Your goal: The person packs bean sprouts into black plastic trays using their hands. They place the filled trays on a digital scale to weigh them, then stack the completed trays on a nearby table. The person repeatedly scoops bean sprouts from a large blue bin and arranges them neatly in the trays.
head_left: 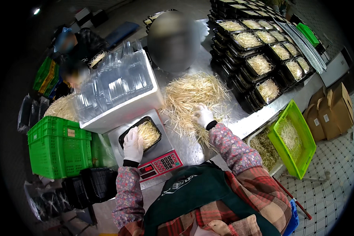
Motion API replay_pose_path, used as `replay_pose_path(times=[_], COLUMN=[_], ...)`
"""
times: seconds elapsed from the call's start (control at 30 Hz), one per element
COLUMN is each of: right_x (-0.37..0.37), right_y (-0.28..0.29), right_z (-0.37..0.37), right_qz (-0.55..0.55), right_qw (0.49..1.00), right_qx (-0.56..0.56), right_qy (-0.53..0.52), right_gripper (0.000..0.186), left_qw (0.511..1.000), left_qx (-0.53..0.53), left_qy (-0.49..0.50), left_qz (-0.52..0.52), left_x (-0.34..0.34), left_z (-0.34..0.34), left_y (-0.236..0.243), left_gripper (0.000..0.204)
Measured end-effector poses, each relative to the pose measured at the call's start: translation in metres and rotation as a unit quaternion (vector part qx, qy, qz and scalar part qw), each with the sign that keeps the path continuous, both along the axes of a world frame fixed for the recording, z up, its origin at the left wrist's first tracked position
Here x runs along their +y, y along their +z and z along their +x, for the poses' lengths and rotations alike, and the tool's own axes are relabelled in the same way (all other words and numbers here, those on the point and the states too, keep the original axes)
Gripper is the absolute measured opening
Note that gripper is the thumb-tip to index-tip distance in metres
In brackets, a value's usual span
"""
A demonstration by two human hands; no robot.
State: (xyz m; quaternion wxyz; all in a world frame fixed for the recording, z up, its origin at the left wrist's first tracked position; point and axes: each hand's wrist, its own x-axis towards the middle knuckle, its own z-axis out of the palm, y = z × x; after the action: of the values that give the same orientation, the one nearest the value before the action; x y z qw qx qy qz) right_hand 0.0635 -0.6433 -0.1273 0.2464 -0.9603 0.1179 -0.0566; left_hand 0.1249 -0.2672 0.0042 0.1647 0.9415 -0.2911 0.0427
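Observation:
My gloved left hand [133, 143] grips the left side of a black tray [149, 135] of pale sprouts, which sits on the steel pan of a red-edged scale [161, 166]. To its right, my gloved right hand [202, 117] has curled fingers in a loose pile of sprouts [192, 92] on the steel table [240, 122]. Behind the scale stands a white foam box [122, 111] holding clear plastic lids [118, 82].
Stacked trays of sprouts [259, 63] fill the back right. A green crate [59, 145] and black empty trays [88, 188] are at left, a yellow-green basket [292, 137] and cardboard boxes [328, 112] at right. Co-workers [82, 43] are at back left; a blurred patch hides the back centre.

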Motion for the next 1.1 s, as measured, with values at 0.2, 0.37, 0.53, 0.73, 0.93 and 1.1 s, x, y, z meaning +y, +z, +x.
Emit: replay_pose_path(times=[0.2,0.37,0.53,0.73,0.93,1.1], right_x=[0.005,0.080,0.183,0.187,0.085,0.099], right_y=[0.068,0.177,0.187,0.184,0.195,0.184], right_z=[0.016,0.040,0.070,0.073,0.070,0.055], right_qz=[0.321,0.321,0.028,0.055,0.238,0.160], right_qw=[0.947,0.919,0.883,0.902,0.933,0.953], right_qx=[-0.028,-0.117,-0.265,-0.107,-0.081,-0.068], right_qy=[0.007,0.197,0.388,0.414,0.259,0.247], right_gripper=[0.020,0.015,0.012,0.036,0.037,0.054], left_qw=[0.988,0.896,0.834,0.931,0.744,0.857], left_qx=[-0.063,0.064,0.085,0.055,0.198,0.172], left_qy=[0.014,0.100,0.092,0.087,0.223,0.146], left_qz=[-0.139,-0.427,-0.537,-0.350,-0.598,-0.462], left_x=[0.017,0.043,0.018,0.053,0.104,0.079], left_z=[-0.011,-0.025,-0.031,-0.026,-0.021,-0.010], left_y=[0.015,-0.002,0.002,-0.008,0.022,0.032], left_gripper=[0.046,0.048,0.062,0.054,0.050,0.054])
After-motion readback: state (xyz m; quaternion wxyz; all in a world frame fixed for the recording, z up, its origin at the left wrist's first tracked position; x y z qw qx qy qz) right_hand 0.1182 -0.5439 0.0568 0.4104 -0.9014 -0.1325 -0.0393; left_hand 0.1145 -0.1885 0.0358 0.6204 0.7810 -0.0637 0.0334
